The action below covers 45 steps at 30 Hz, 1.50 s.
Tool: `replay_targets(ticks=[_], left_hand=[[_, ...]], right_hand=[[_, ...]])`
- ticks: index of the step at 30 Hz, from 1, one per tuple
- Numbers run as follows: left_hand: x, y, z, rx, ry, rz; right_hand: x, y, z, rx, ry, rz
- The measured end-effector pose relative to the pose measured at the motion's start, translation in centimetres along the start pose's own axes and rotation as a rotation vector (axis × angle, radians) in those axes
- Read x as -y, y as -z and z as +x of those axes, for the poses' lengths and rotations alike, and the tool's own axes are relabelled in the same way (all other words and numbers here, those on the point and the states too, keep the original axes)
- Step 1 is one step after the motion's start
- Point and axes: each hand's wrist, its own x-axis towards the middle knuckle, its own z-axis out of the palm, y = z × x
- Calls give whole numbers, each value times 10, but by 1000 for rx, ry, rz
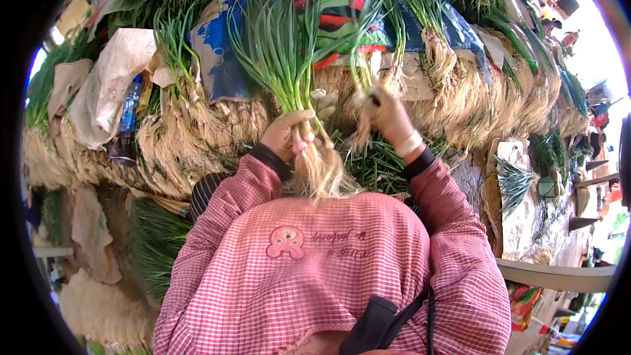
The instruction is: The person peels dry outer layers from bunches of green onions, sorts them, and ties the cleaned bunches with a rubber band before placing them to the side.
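Note:
My left hand (pixel 287 135) is closed round a bunch of green garlic (pixel 281 69), its leaves pointing up and away and its pale roots (pixel 319 169) hanging towards my chest. Pale gloves seem to cover both hands. To the right and slightly apart, my right hand (pixel 389 118) is closed in a pinch on a few stalks of green garlic (pixel 361 73); their roots dangle below the fingers and look blurred. Its exact fingertip grip is partly hidden.
Ahead lies a long heap of rooted green plants (pixel 486 108), partly covered by a blue and red printed sack (pixel 342 10). A pale sheet (pixel 125 79) and a bottle (pixel 129 115) are at left. Loose green leaves (pixel 378 167) lie below my hands; a curved rail (pixel 559 276) is at right.

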Motion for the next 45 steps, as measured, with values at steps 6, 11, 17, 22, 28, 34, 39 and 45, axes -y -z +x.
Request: replay_targets(ticks=[6,11,17,22,28,34,39,45], left_hand=[[10,9,7,-79,209,80],[27,-3,10,-226,141,314],[33,15,7,-260,150,404],[28,-16,-2,-293,84,553],[31,-8,-4,-219,187,438],[18,-13,-11,-135,214,434],[15,-12,-16,-120,164,315],[19,-4,-7,-156,-40,396]], right_hand=[[5,-63,-42,58,31,81],[1,-41,-29,-193,105,30],[2,-59,-26,90,174,-413],[-19,-37,17,-130,194,-146],[-29,-47,61,-137,-85,332],[-43,-47,64,-185,96,241],[-21,-10,50,-142,104,860],[-92,51,22,370,210,761]])
